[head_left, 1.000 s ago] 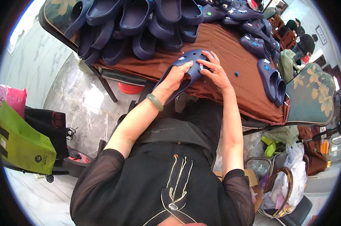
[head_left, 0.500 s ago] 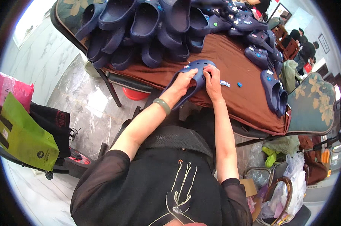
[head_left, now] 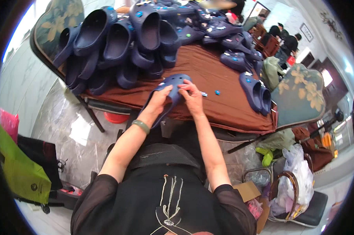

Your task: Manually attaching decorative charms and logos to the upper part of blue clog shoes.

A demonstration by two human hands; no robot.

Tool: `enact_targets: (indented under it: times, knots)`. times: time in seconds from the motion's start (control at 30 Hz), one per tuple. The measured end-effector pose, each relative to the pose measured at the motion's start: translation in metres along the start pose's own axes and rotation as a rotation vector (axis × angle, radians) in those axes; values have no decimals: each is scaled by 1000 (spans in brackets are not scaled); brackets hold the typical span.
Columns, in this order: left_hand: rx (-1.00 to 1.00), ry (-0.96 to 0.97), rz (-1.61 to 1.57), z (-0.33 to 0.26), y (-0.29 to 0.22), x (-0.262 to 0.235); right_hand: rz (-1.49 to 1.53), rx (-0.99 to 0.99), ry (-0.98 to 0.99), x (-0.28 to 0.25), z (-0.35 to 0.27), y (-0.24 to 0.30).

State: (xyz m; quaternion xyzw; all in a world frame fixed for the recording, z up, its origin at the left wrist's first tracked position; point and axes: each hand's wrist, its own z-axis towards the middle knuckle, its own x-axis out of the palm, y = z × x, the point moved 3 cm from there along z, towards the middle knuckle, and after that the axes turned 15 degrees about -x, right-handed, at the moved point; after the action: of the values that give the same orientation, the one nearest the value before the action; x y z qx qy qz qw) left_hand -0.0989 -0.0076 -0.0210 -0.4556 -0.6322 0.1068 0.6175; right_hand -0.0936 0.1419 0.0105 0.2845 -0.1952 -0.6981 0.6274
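A navy clog [head_left: 171, 81] with holes in its upper is held at the table's near edge, toe pointing away from me. My left hand [head_left: 158, 101], with a green bangle at the wrist, is closed on the clog's left side, thumb on the upper. The fingers of my right hand [head_left: 192, 98] pinch at the right side of the upper. Whether a small charm is between those fingers is hidden. A small white-and-blue charm [head_left: 203, 94] lies just right of my right hand, and a blue charm [head_left: 217, 93] a little further right, both on the brown cloth [head_left: 228, 107].
Stacked navy clogs [head_left: 118, 43] crowd the table's left side. Clogs with charms [head_left: 233, 39] cover the far right, and a pair of clogs [head_left: 255, 93] stands near the right end. Flowered chair backs [head_left: 300, 94] flank the table. Bags [head_left: 294, 176] sit on a chair at lower right.
The whole view has shifted, so the table and clogs appear further left and slightly lower. Both hands stay on the same clog, with the right fingers slightly raised and drawn together on its upper.
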Motion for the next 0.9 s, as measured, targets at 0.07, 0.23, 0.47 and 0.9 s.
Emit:
enact_targets:
  times: [0.07,0.23,0.47,0.9]
  knots:
    - [-28,-9,3,-3,-1,4,-46,-58,-55,1,-4,7]
    - [-87,-9,31,-1,-1,4,-182,-294,-212,7,-16,22]
    - [-154,-42,33,2,-3,1,-86,-148,-253,-2,-23,12]
    - [221,43,117,-35,7,28,-792,27,99,-131,-7,-24]
